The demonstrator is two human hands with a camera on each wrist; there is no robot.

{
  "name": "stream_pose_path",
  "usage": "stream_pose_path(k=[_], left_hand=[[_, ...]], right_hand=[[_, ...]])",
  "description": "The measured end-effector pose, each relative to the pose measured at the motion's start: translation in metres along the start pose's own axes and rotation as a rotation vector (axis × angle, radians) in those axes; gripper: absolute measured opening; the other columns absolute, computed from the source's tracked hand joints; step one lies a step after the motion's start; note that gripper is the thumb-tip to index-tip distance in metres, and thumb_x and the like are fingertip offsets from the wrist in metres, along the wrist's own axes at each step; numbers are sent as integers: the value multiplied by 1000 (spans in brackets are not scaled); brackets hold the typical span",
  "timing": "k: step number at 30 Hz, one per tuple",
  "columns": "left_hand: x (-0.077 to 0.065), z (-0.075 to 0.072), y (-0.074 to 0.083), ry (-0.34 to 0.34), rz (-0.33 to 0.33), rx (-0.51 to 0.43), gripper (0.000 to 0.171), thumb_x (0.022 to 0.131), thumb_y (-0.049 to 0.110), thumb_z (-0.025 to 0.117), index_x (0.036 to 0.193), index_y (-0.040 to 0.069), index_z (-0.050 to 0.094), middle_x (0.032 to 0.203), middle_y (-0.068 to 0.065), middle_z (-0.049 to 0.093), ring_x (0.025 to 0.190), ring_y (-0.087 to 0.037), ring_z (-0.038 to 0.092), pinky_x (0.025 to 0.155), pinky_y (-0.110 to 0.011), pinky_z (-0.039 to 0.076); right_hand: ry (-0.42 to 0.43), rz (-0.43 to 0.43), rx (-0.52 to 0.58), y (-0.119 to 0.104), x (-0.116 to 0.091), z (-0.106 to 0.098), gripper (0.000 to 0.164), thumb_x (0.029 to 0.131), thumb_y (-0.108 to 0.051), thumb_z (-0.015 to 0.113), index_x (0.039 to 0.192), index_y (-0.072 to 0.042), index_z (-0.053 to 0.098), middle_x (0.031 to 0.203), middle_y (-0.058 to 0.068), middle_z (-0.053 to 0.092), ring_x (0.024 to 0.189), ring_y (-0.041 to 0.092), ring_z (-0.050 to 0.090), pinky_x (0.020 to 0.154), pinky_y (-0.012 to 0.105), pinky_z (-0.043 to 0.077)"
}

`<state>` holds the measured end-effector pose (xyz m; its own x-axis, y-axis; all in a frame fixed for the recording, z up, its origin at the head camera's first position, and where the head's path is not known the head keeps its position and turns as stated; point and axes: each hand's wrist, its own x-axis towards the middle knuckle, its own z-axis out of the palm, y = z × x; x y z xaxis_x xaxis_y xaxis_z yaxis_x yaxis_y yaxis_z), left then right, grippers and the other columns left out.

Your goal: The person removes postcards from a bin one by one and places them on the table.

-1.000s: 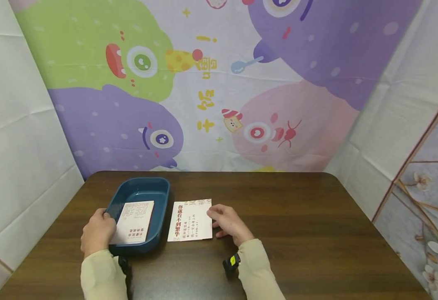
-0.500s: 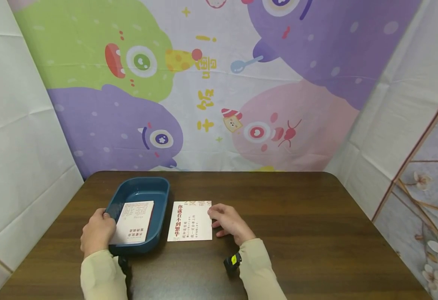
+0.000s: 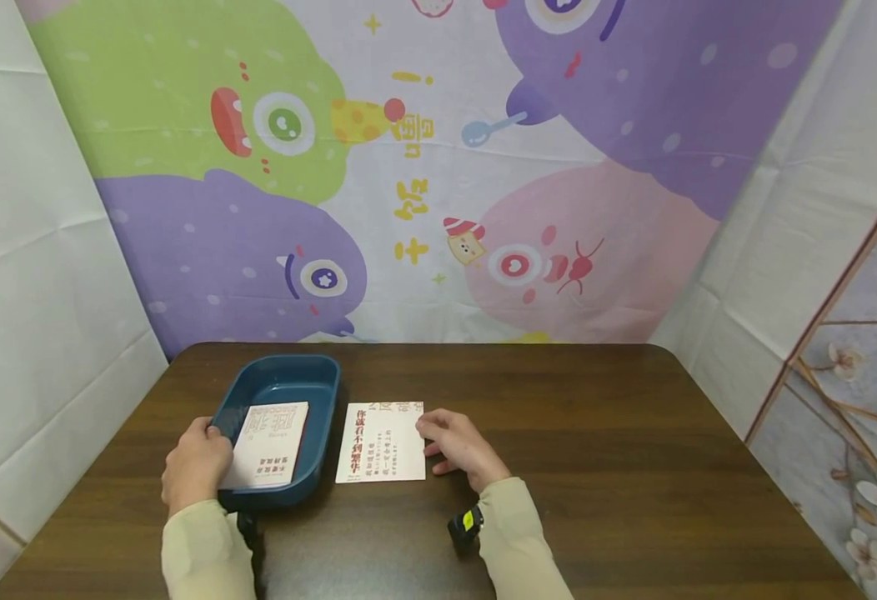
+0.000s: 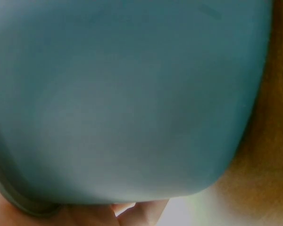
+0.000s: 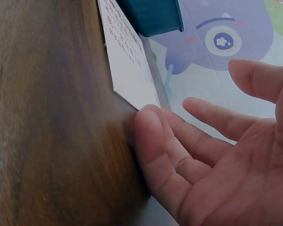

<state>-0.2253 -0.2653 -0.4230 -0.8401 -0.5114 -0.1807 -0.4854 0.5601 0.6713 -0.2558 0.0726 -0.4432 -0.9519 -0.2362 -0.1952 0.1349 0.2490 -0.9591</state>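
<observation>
In the head view, a dark blue rectangular tray (image 3: 324,392) stands at the left of the table. A white printed card (image 3: 266,450) with dark red print lies inside it. My left hand (image 3: 197,462) grips the tray's left rim, thumb over the edge. The tray's wall (image 4: 127,103) fills most of the left wrist view. Right of the tray, a second white card (image 3: 382,450) with red and grey characters lies on the table. My right hand (image 3: 463,446) is at its right edge. In the right wrist view, a fingertip (image 5: 150,127) meets the card's corner, with the thumb held apart.
The dark wooden table (image 3: 603,467) reaches back to a cartoon-printed cloth (image 3: 416,192). White cloth (image 3: 48,250) hangs at the left. A flower-patterned panel (image 3: 859,433) stands at the right.
The card by my right hand has sunk slightly at its far right corner and lies flatter. Both hands and the tray have stayed almost in place.
</observation>
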Motion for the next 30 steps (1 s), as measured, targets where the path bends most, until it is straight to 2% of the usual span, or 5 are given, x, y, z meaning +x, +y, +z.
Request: stream_pose_path(k=[24,27,30], left_hand=[[-1,0,1,6,10,-4,51,105,26,21,150,2,27,146,-39,34,121,-63,35,94,-73,35],[-1,0,1,8,11,-3,50,105,25,22,149,2,28,146,-39,34,121,-63,36,94,-73,36],[-2,0,0,7,15,-4,50,105,25,21,149,3,28,145,-40,35,121,-63,36,94,-73,36]], right_hand=[[20,-4,-6,-3,1,-2,43,97,-33,58,130,-5,58,120,19,62,96,33,63,67,39,59],[31,-28,-4,-5,1,0,42,97,-32,59,129,-4,58,120,21,62,95,32,64,66,38,59],[61,-89,-7,-12,-1,9,36,97,-28,60,125,-5,61,117,21,64,91,34,65,64,38,58]])
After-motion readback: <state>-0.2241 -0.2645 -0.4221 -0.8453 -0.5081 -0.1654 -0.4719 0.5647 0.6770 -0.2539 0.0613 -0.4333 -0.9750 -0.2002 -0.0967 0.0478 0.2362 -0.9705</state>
